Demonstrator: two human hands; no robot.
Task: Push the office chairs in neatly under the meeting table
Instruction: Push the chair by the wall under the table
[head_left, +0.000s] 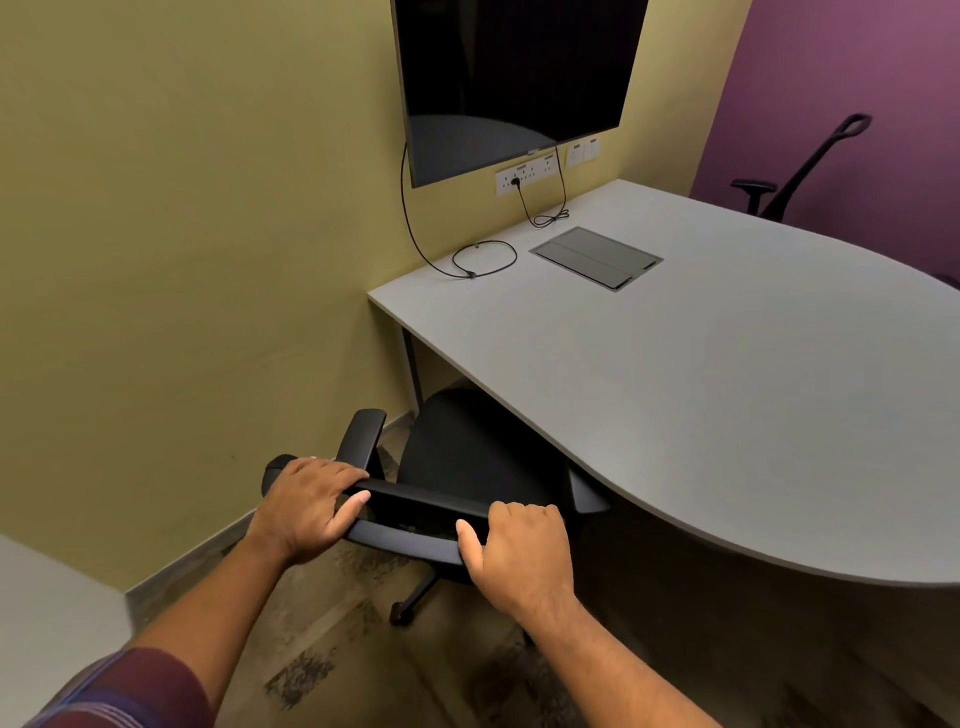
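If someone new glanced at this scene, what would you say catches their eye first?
Probably the two hands low in the centre, the left hand and right hand both gripping the top of the black chair's backrest, its seat partly under the grey table. Next, the large dark screen on the wall above.

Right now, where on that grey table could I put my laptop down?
Most of the meeting table is bare: the broad stretch between the floor-box lid and the curved near edge. It is crowded only by the wall, where the looped cables lie under the screen.
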